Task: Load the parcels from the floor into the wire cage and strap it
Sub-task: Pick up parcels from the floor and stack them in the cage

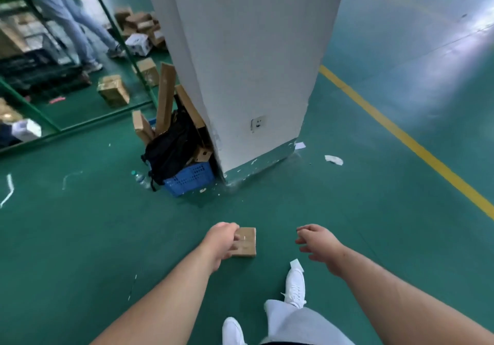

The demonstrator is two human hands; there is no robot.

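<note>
While the left hand (222, 243) curls its fingers round one edge of a small, flat, brown parcel (247, 243) low in the middle of the frame, by the green floor (80, 237), the right hand (318, 243) hangs beside it, fingers loose and empty.

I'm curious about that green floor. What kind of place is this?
Probably a warehouse or parcel depot: cardboard parcels on the floor, a yellow lane line, a green metal frame.
</note>
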